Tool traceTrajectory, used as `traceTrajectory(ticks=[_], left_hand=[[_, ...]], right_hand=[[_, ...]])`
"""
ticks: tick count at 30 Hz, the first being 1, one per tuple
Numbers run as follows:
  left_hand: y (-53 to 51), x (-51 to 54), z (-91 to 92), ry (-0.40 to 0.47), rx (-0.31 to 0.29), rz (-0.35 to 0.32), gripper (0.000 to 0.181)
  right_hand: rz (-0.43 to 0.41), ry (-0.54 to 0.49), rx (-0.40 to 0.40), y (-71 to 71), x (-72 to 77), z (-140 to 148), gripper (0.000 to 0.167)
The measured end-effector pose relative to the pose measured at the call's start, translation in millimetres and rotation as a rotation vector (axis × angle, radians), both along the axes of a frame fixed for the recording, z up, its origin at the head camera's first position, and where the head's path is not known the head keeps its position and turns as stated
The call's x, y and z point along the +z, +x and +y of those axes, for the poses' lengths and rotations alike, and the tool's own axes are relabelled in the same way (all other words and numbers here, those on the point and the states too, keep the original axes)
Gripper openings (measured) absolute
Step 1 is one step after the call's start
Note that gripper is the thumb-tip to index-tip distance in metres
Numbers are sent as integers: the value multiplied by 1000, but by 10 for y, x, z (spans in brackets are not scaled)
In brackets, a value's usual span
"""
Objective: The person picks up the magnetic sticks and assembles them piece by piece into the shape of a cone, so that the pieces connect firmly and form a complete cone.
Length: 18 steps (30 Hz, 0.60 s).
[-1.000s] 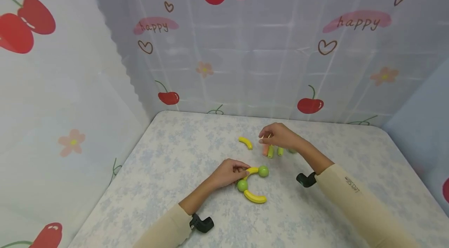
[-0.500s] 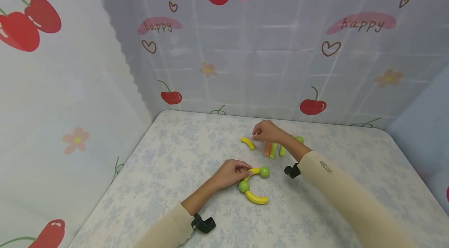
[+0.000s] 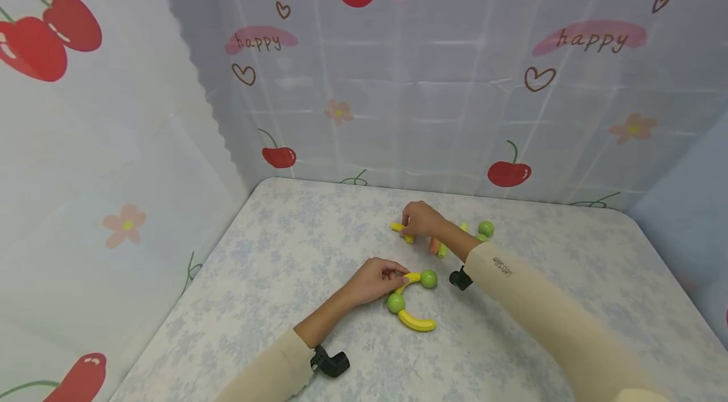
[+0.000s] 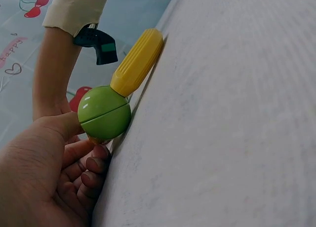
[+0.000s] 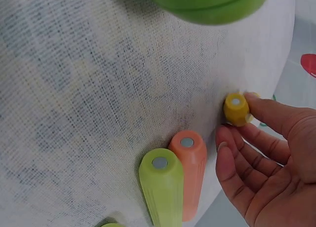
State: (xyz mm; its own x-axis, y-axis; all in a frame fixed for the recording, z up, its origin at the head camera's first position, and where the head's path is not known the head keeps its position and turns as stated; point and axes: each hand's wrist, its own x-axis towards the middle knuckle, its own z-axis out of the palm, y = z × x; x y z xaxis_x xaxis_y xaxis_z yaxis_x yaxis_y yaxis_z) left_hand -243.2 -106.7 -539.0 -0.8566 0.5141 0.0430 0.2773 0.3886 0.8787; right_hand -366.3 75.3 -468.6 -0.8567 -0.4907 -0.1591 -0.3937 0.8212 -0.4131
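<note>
In the head view my left hand [image 3: 372,282] pinches a yellow curved piece [image 3: 411,278] lying between two green balls [image 3: 429,279] [image 3: 396,303]. A second yellow curved piece [image 3: 417,322] touches the lower ball, so the four form an open arc. Farther back, my right hand [image 3: 422,220] has thumb and fingers around another yellow curved piece [image 3: 396,226] on the table. The right wrist view shows that piece [image 5: 236,108] end-on between the thumb and fingers of my right hand [image 5: 276,163]. In the left wrist view, a green ball [image 4: 104,113] partly hides what my left hand [image 4: 44,172] pinches.
Right of my right hand lie an orange stick [image 3: 435,246], light green sticks [image 3: 442,251] and green balls [image 3: 486,229], partly behind the forearm. The table [image 3: 318,225] meets a printed curtain at its back edge.
My right hand has moved left and down from above the sticks to the far yellow curved piece and taken hold of it. My left hand stays on its piece.
</note>
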Motion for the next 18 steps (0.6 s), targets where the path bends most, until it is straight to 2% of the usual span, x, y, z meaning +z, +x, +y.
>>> traceTrajectory(ticks=[5, 10, 14, 18], left_hand=[[4, 9, 13, 1, 1, -1, 25], [5, 11, 15, -10, 4, -1, 24], [8, 22, 12, -17, 11, 0, 24], [17, 36, 12, -16, 14, -4, 23]], right_hand=[[-7, -4, -5, 23, 19, 1, 11], [18, -76, 17, 98, 97, 65, 11], [65, -146, 66, 245, 225, 133, 13], [96, -207, 74, 427, 347, 220, 13]])
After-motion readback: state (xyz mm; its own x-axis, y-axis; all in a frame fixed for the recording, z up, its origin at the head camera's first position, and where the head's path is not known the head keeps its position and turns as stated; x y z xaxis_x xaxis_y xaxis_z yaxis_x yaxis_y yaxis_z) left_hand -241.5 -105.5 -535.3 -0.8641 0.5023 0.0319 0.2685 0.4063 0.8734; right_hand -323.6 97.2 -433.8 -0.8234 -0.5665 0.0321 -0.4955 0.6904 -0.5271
